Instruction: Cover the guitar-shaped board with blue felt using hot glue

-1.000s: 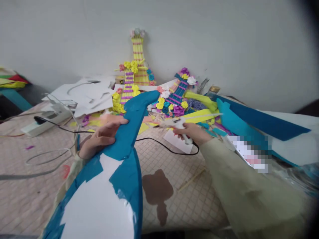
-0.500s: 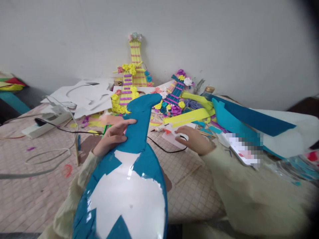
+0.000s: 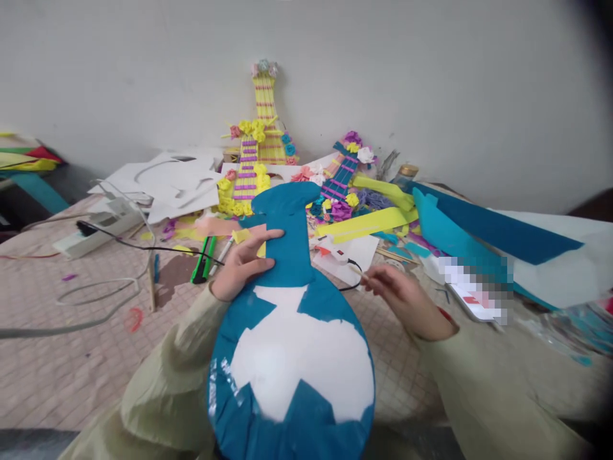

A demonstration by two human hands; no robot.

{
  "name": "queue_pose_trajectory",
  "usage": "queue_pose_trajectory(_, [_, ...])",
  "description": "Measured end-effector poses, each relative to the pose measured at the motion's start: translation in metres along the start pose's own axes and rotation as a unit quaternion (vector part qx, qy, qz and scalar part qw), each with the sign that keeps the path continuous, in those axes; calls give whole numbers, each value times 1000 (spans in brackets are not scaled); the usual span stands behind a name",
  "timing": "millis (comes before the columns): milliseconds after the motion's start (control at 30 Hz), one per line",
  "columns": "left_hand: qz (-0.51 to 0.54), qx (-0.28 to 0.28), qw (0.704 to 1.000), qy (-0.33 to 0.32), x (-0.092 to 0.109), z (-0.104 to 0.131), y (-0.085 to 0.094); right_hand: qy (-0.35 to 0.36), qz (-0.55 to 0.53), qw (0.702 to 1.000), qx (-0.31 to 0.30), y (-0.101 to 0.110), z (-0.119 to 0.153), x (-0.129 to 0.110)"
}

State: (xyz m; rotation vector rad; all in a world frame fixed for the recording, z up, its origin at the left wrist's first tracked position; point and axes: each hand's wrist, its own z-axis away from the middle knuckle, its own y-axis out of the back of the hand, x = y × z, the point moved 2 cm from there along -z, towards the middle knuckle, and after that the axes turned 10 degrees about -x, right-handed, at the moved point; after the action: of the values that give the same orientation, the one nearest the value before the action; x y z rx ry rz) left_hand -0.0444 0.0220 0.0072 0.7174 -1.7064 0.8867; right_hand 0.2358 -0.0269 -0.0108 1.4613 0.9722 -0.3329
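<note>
A pipa-shaped board [image 3: 301,345] faces me, its white middle edged with folded blue paper and its neck wrapped in blue. My left hand [image 3: 246,259] grips the neck from the left, thumb and fingers on its front. To the right of the board, my right hand [image 3: 407,297] is closed in a pinch on a thin wooden stick [image 3: 357,271]. Just beyond that hand lies a white glue gun [image 3: 338,250] with a black cord. A green utility knife [image 3: 204,260] rests near my left hand.
Flower-trimmed instrument models [image 3: 271,121] lean on the back wall. Blue paper [image 3: 498,223] and a phone [image 3: 472,297] lie on the right. A power strip [image 3: 98,233], looping cables and white paper cutouts [image 3: 167,182] are on the left. Yellow strips [image 3: 368,223] lie behind the glue gun.
The board has swung rightward and more upright, with my left hand still on its neck. My right hand has drawn back and now pinches the stick that lay on the table.
</note>
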Motion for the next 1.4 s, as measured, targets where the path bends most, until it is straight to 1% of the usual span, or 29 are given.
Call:
queue_pose_trajectory(67, [2, -19, 999, 27, -2, 0, -2, 42, -25, 998, 41, 6, -17, -17])
queue_pose_trajectory(133, [5, -27, 998, 52, -3, 0, -3, 113, -6, 992, 53, 8, -33, -36])
queue_pose_trajectory(167, [1, -27, 998, 64, -3, -1, -3, 148, 13, 988, 41, 6, -40, -44])
queue_pose_trajectory(233, [-20, -20, 996, 87, -5, -3, -1, 195, 39, 980, 11, 0, -50, -53])
queue_pose_trajectory(300, [-51, -11, 993, 104, -7, -4, 2, 219, 40, 975, -13, -9, -55, -51])
queue_pose_trajectory(433, [-93, -4, 987, 128, -12, -6, 4, 235, 32, 971, -22, -22, -52, -31])
queue_pose_trajectory(567, [-98, -8, 983, 156, -16, -6, 1, 230, 51, 971, -41, -25, -43, -19])
queue_pose_trajectory(700, [-113, -10, 979, 171, -18, -7, 0, 232, 67, 968, -60, -24, -40, -20])
queue_pose_trajectory(900, [-124, 3, 980, 156, -17, -9, 0, 246, 82, 963, -68, -23, -37, -25])
queue_pose_trajectory(1100, [-133, 14, 978, 162, -16, -9, 1, 252, 99, 961, -62, -23, -36, -26])
queue_pose_trajectory(1233, [-121, 15, 978, 171, -15, -8, 1, 255, 107, 959, -57, -24, -36, -27])
queue_pose_trajectory(1400, [-123, 20, 977, 175, -13, -8, 0, 257, 113, 958, -65, -25, -35, -27])
